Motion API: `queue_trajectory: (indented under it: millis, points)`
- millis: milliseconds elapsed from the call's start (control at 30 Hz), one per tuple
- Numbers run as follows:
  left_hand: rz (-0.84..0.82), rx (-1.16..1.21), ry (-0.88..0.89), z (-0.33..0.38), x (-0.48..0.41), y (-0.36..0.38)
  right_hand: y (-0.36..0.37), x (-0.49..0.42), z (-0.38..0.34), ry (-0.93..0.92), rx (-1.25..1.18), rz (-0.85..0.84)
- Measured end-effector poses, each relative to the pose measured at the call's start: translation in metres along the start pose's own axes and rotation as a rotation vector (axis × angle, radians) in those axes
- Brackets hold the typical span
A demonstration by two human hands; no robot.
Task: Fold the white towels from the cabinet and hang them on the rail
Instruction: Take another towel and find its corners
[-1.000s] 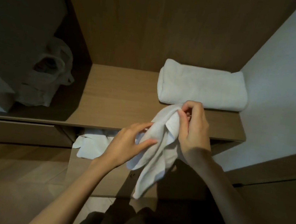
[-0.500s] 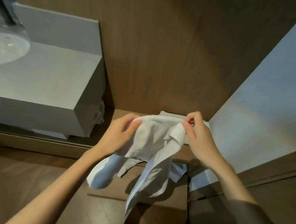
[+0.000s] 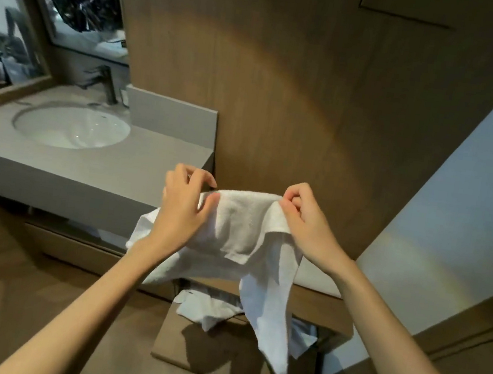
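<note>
Both hands, left (image 3: pixel 184 210) and right (image 3: pixel 304 222), are pinching the towel (image 3: pixel 243 227) by its top edge; light, limp, it is sagging, likely handled best by its corners.

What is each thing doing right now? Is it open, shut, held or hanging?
white towel, unfolded, held up by its top edge, the rest hanging loose.
left hand, grips the towel's top left end.
right hand, pinches the towel's top right end.
drawer, open, with white cloths inside.
tap, no water seen running.
</note>
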State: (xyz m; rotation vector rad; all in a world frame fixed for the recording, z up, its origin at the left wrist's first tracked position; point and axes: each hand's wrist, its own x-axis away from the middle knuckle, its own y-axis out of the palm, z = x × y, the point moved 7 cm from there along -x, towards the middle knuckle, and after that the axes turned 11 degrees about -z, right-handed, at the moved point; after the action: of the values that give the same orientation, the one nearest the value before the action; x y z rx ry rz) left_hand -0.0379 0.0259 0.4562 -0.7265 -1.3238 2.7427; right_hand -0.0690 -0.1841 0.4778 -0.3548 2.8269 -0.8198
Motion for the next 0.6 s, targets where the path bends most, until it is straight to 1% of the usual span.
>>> queue_trajectory:
  millis: [33,67,133,200,233,367,500,600]
  points:
    - [0.016,0.000,0.038,0.004,0.005,-0.006,0.007,-0.004,-0.007,-0.011,0.011,-0.020]
    - [-0.014,0.060,0.094,0.011,0.010,-0.010,0.015,-0.007,-0.013,-0.018,0.018,-0.035]
    - [-0.195,0.278,0.182,0.022,0.020,-0.008,0.029,-0.016,-0.022,-0.026,0.010,-0.040]
    - [-0.367,0.366,0.195,0.022,0.032,0.000,0.043,-0.027,-0.030,-0.031,0.003,-0.034]
    - [-0.397,0.391,0.179,0.017,0.037,0.002,0.050,-0.032,-0.034,-0.032,-0.002,-0.039]
    - [-0.312,0.544,0.095,-0.021,0.032,-0.013,0.080,-0.055,-0.057,-0.049,-0.039,-0.084]
    - [-0.281,0.509,0.144,-0.056,0.016,-0.044,0.107,-0.081,-0.077,-0.060,-0.045,-0.053]
    - [-0.279,0.542,0.073,-0.096,0.002,-0.066,0.130,-0.104,-0.085,-0.036,-0.032,-0.034]
